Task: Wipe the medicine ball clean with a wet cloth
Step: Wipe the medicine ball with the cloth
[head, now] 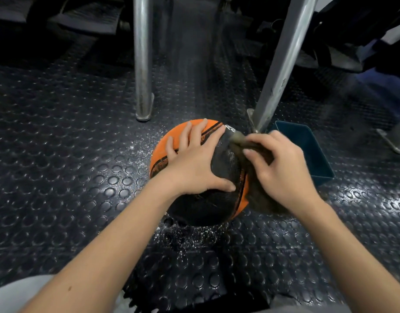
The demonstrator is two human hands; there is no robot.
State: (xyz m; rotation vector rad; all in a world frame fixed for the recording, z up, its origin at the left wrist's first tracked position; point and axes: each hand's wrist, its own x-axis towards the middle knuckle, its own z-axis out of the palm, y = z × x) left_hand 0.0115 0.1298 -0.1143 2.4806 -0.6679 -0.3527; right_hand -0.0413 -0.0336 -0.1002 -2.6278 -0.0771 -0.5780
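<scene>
Right hand point(282, 172) bunched round the cloth point(262, 199), pressing it on the right flank of the medicine ball point(205, 206). Left hand point(194, 163) spread flat on top, fingers straight, pinning it. The ball sits mid-floor on studded rubber floor point(70, 143), blue tub point(312, 150) just beside. Best bet: firm overlapping strokes, turning the ball between passes.

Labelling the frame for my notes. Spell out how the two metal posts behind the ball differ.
The left post stands upright; the right post leans, its top further right than its foot. The left post ends in a small rounded foot; the right post ends in a flat plate beside the blue tub. Both are bare silver metal, scuffed low down, standing on the studded floor behind the ball.
</scene>
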